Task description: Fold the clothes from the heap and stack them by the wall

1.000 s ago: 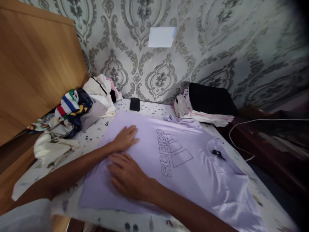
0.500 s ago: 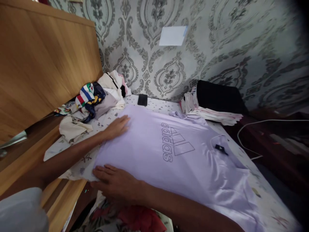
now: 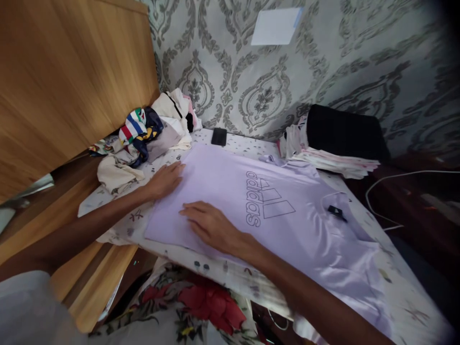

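Note:
A lilac T-shirt (image 3: 219, 182) with an outlined adidas print lies spread flat, its hem toward the left and its neck, with a black label (image 3: 337, 212), toward the right. At the left hem rests my left hand (image 3: 166, 180), fingers stretched out over the edge of the fabric. My right hand (image 3: 212, 225) lies on the lower part of the shirt, its fingers extended and pointing left. Neither hand grips anything. Under the shirt is a white patterned cloth (image 3: 230, 268) covering the table.
A heap of crumpled clothes (image 3: 143, 139) lies at the back left beside a wooden panel (image 3: 79, 76). A black phone (image 3: 219, 136) sits near the wall. At the back right stands a stack of folded clothes (image 3: 334, 160) topped by a black folded item (image 3: 345, 132). A white cable (image 3: 406, 172) hangs at right.
My right hand has moved from the shirt's near left corner up and right onto the fabric. My left hand has shifted slightly left toward the hem. The view has tilted down a little.

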Demonstrator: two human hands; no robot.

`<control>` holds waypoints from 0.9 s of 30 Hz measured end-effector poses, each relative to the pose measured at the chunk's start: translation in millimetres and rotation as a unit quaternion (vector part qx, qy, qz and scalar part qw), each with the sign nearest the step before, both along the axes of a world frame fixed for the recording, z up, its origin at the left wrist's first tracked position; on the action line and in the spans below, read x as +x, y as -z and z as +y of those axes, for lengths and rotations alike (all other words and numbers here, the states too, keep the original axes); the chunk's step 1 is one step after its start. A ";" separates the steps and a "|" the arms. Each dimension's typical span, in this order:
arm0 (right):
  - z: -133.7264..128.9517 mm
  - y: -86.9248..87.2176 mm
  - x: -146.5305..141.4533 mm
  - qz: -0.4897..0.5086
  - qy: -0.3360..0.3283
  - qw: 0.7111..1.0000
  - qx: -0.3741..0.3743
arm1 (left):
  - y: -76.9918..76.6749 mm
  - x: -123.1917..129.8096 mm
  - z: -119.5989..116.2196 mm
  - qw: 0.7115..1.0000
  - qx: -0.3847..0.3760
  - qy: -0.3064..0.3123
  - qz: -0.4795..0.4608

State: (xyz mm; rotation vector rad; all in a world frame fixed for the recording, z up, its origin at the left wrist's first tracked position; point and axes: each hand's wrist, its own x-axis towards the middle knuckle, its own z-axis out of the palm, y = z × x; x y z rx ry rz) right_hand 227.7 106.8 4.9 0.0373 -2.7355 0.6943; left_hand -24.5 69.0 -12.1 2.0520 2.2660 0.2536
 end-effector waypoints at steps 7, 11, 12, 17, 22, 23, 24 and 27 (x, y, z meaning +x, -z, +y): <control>32.7 25.1 55.1 -0.093 0.140 0.982 0.089 | 26.8 68.9 -28.0 0.986 0.035 0.161 0.019; 66.4 34.9 94.9 -0.127 0.200 0.967 0.097 | 50.6 40.1 -25.7 0.986 0.076 0.141 0.052; 81.4 36.3 106.0 -0.132 0.227 0.960 0.096 | 56.9 29.9 -17.9 0.985 0.096 0.136 0.055; 168.3 40.7 156.5 -0.142 0.388 0.907 0.086 | 67.9 17.8 51.3 0.981 0.148 0.119 0.034; 233.3 31.3 179.5 -0.183 0.515 0.830 0.111 | 39.7 61.6 143.1 0.986 0.080 0.143 -0.008; 243.5 27.5 181.4 -0.191 0.530 0.818 0.114 | 33.9 68.3 160.9 0.987 0.076 0.143 -0.012; 253.2 23.5 182.2 -0.198 0.542 0.809 0.116 | 28.7 73.0 177.8 0.987 0.078 0.141 -0.013; 280.9 13.4 175.7 -0.207 0.546 0.802 0.123 | 17.4 74.6 220.8 0.988 0.087 0.125 0.011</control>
